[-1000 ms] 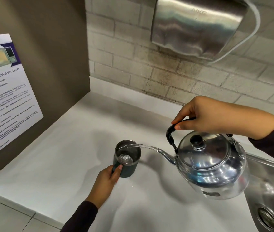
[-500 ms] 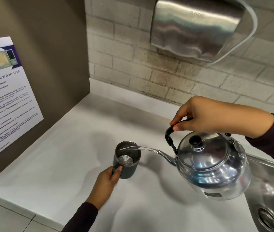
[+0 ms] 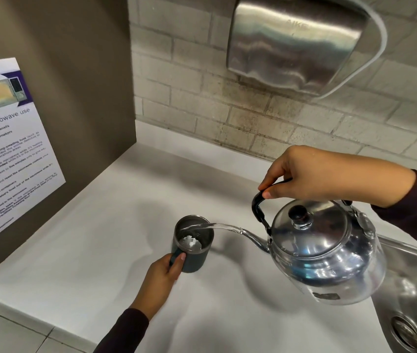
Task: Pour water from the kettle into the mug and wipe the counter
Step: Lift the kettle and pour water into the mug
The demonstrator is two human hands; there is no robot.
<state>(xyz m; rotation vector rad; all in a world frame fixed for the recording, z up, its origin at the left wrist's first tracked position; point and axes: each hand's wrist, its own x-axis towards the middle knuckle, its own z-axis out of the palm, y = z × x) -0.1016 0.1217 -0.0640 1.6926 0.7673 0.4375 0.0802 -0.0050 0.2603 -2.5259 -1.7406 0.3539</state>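
Observation:
A dark mug (image 3: 196, 256) with a steel inside stands on the white counter (image 3: 87, 250). My left hand (image 3: 162, 278) grips its handle from the near side. My right hand (image 3: 329, 174) holds the black handle of a shiny steel kettle (image 3: 327, 253), tilted to the left above the counter. A thin stream of water (image 3: 215, 225) runs from the spout into the mug, where water churns at the bottom.
A steel sink (image 3: 411, 301) with a drain lies to the right, partly under the kettle. A steel hand dryer (image 3: 296, 44) hangs on the brick wall above. A brown side panel with a microwave notice (image 3: 6, 154) stands on the left.
Both hands, the mug and the kettle have stayed almost still. The water keeps flowing into the mug.

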